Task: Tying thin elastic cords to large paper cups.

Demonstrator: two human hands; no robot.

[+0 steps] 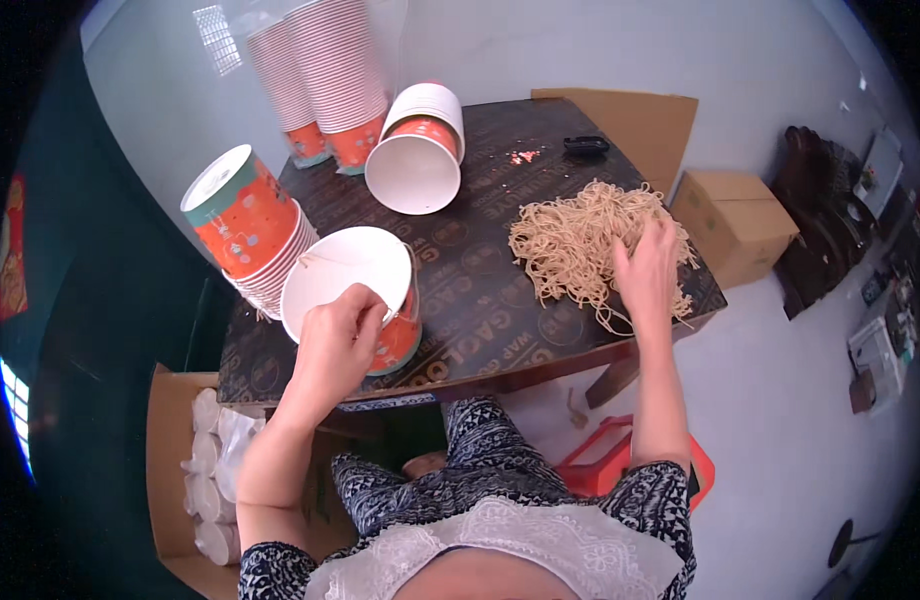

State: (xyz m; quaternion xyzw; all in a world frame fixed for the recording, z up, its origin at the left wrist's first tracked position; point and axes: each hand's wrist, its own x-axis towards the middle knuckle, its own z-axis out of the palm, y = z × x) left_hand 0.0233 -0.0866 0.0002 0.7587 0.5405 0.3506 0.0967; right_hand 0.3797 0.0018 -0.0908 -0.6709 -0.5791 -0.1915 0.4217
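A white-lined paper bucket [346,272] with an orange and teal outside stands tilted near the table's front left edge. My left hand [336,335] is closed at its near rim, fingers pinched together there. A thin beige cord runs along the bucket's right side, and a bit of cord shows at the rim's far left. My right hand [648,270] rests on the right side of a loose pile of beige cords [570,245], thumb apart from the stretched fingers. Part of its fingertips is hidden among the cords.
Nested paper buckets [245,225] stand upside down at the left; another nested stack [415,170] lies on its side behind. Tall bagged stacks [340,75] stand at the back. A black object [586,146] lies at the far edge. Cartons [735,225] and a red stool [605,460] surround the table.
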